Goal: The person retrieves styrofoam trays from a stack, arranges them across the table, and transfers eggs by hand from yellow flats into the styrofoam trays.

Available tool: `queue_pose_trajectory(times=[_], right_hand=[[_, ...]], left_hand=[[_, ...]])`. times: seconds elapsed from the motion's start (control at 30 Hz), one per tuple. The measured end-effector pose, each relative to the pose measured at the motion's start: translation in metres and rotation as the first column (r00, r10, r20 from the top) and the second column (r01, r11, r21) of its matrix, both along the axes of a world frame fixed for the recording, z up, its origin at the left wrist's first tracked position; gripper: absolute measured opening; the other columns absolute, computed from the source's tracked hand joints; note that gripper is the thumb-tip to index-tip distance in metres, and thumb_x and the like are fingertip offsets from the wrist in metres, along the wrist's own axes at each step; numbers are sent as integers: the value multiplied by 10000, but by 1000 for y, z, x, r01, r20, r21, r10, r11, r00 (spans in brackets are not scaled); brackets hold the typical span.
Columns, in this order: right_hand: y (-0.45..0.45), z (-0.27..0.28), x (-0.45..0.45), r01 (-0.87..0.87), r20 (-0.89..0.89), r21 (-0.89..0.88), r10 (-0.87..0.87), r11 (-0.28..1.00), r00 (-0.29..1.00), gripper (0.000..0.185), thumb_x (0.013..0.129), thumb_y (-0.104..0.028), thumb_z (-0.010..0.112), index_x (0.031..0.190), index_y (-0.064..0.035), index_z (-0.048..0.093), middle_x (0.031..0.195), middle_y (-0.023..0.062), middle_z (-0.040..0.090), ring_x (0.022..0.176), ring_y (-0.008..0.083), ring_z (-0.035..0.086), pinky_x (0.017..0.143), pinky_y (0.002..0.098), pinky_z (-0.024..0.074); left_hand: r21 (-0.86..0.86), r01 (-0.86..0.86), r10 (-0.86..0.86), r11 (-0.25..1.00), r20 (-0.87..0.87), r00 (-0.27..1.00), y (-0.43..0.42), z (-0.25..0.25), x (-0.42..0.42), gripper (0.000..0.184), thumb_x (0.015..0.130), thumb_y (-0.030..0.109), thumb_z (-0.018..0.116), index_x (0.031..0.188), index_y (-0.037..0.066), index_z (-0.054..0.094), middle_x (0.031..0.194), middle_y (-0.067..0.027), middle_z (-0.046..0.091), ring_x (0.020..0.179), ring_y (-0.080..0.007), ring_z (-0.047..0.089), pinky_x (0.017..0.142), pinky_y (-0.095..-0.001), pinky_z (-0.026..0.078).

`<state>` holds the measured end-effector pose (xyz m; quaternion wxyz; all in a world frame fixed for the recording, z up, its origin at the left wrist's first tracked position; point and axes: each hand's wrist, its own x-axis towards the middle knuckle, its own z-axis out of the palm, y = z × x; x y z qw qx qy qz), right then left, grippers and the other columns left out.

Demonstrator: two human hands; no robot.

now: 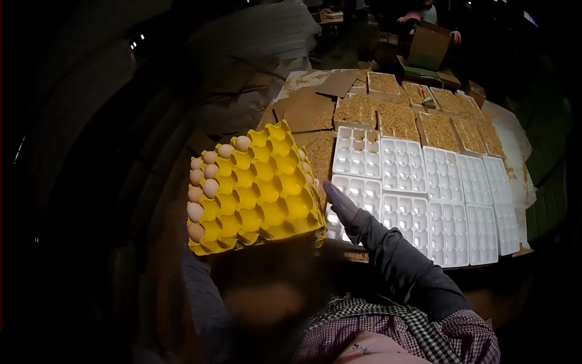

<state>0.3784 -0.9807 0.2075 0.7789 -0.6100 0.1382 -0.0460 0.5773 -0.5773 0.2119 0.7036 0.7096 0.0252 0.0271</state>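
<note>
While the yellow tray (267,182) sits just left of the right hand (341,203), the step in hand seems to be supporting and steadying it. The right hand is flat, fingers extended, gripping nothing visible — whether it touches the tray edge, I cannot tell. The left hand is hidden; only its sleeve (206,291) shows below the tray, so its grip cannot be told. Eggs (194,211) line the tray's side away from the right hand, and more show at the edge nearest it, apparently a lower layer. Any move calls for keeping the tray level so none roll. Right of that hand lie white trays (403,165), the nearest partly behind its forearm; beyond them are boxes of grainy material (398,119) — and flat cardboard (303,109) lies beyond the yellow tray.
</note>
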Motion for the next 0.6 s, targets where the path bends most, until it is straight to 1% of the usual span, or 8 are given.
queue_pose_trajectory(times=[0.07, 0.17, 0.27, 0.37, 0.43, 0.47, 0.5, 0.6], right_hand=[[11, 6, 29, -98, -48, 388, 126, 917, 991, 592, 1068, -384, 369, 1537, -43, 246, 1536, 119, 352, 1354, 224, 425, 1138, 335, 317], [44, 103, 6, -20, -91, 412, 63, 911, 994, 552, 1072, -322, 387, 1542, -70, 246, 1549, 105, 334, 1349, 211, 437, 1122, 339, 353], [46, 110, 4, -77, -102, 277, 108, 958, 989, 654, 1031, -557, 281, 1487, -97, 373, 1454, 108, 488, 1261, 235, 538, 1042, 368, 441], [45, 85, 13, 8, -109, 383, 36, 924, 993, 591, 1035, -499, 350, 1456, -89, 409, 1430, 95, 511, 1245, 216, 549, 1029, 348, 454], [38, 80, 8, -171, 262, 46, 153, 984, 953, 515, 1034, -418, 409, 1429, -89, 439, 1401, 83, 534, 1220, 201, 568, 1010, 330, 471], [38, 76, 4, -160, 266, 50, 142, 986, 953, 515, 1034, -418, 409, 1429, -89, 439, 1401, 83, 534, 1220, 201, 568, 1010, 330, 471], [41, 94, -2, -141, 176, 306, 90, 942, 980, 484, 1028, -346, 441, 1432, -80, 431, 1390, 82, 543, 1209, 202, 576, 1002, 324, 477], [10, 80, -9, -220, 249, 474, 110, 853, 962, 503, 995, -181, 504, 1464, -49, 381, 1448, 109, 478, 1302, 231, 495, 1087, 335, 410]], left_hand=[[-20, 47, -48, 999, -73, 996, -13, -11, 15, 582, 1030, 379, 470, 1489, 45, 346, 1450, -162, 440, 1334, -266, 415, 1123, -394, 328], [-41, 78, -82, 996, -115, 990, -22, -17, 21, 579, 1029, 371, 472, 1488, 42, 348, 1451, -162, 440, 1333, -265, 418, 1121, -391, 331], [-60, 103, -109, 993, -119, 987, -32, -19, 22, 575, 1029, 364, 475, 1487, 39, 349, 1452, -161, 441, 1331, -264, 421, 1118, -388, 334], [-77, 120, -128, 990, -102, 987, -39, -19, 18, 572, 1029, 356, 478, 1486, 36, 350, 1453, -161, 441, 1330, -263, 424, 1116, -384, 337], [-95, 130, -138, 987, -85, 987, -44, -20, 12, 570, 1029, 351, 480, 1485, 34, 351, 1454, -161, 441, 1329, -262, 426, 1114, -382, 339], [-103, 132, -140, 986, -76, 987, -45, -21, 9, 569, 1029, 348, 481, 1485, 33, 352, 1454, -160, 442, 1329, -262, 427, 1114, -381, 340], [-118, 137, -145, 984, -63, 987, -48, -21, 7, 568, 1029, 345, 482, 1484, 31, 352, 1455, -160, 442, 1328, -262, 427, 1113, -380, 341], [-147, 149, -153, 978, -12, 988, -67, -14, -9, 565, 1029, 338, 484, 1483, 28, 354, 1456, -160, 442, 1327, -261, 430, 1110, -377, 344]])
